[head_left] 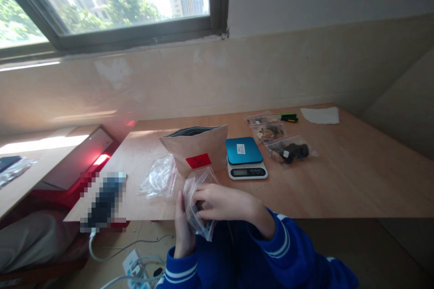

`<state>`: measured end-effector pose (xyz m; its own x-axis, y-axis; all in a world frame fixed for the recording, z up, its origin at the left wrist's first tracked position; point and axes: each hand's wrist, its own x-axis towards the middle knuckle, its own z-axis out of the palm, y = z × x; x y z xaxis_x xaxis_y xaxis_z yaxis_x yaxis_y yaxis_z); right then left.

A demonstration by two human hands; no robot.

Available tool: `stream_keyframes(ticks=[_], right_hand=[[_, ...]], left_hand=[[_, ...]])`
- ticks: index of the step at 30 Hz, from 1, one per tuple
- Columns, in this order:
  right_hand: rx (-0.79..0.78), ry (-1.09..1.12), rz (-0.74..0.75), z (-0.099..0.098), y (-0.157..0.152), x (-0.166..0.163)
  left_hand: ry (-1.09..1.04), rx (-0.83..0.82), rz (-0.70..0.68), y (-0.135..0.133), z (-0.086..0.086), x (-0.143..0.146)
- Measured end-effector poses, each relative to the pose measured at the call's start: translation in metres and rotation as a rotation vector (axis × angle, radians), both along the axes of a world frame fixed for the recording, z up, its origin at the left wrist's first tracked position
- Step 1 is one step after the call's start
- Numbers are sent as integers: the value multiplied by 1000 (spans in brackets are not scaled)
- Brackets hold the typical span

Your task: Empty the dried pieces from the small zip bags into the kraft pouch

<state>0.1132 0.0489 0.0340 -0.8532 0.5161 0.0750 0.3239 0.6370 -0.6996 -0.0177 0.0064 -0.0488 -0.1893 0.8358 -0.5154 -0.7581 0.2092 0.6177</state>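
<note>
My left hand is grasping a clear zip bag by its left side. My right hand has its fingers in the bag's mouth; cannot tell if they pinch anything. Bag: see-through plastic, thin, crumpled, with something dark brown showing between my right fingers. Held tilted, over the near edge of the surface, part of it past that edge.

Edges/room: kraft pouch stands open right behind the bag, red label facing me. Scale sits just beside the pouch, tight gap. Near edge runs straight across in front of me. Most room is to the right, bare wood from the scale out to the right edge; left strip is narrower, with a phone, pixelated, near the left corner.

Counts: 1 bag in hand, 1 pouch, 1 scale (blue plate, white base), 3 filled bags right of and behind the scale, 1 white sheet at the back. Loose clear plastic bags left of the pouch: overlapping, cannot count.
</note>
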Motion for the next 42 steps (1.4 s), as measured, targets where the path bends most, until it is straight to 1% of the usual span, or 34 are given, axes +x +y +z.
stream_keyframes(ticks=[4, 10, 15, 19, 21, 24, 27, 30, 33, 35, 38, 42], right_hand=[[7, -46, 24, -5, -6, -1], [109, -127, -50, -6, -12, -5], [81, -51, -74, -3, -8, -1], [-63, 68, -110, 0, -3, 5], [-152, 170, -130, 1, -1, 7], [-246, 335, -142, 1, 2, 11], [-338, 428, -139, 2, 4, 17], [-487, 528, -118, 6, 6, 23], [-618, 661, -115, 15, 11, 26], [-616, 747, -181, 24, 19, 27], [-507, 858, -299, 45, 35, 28], [-345, 879, -378, 77, 57, 27]], left_hand=[[-12, 3, 1, -1, -3, 0], [-13, -26, 31, 0, -2, 3], [1, 21, 43, -1, -3, 4], [45, 49, 72, -1, -6, 1], [49, 50, 78, -1, -6, 0], [11, 50, 35, -1, -3, -1], [-15, 36, -9, -1, 0, -1], [-14, 46, -9, -1, 1, -2], [2, 58, -4, -2, 1, -2], [19, 56, -38, -3, -1, -3], [35, 75, -109, -5, -1, -5], [40, 85, -117, -8, 2, -7]])
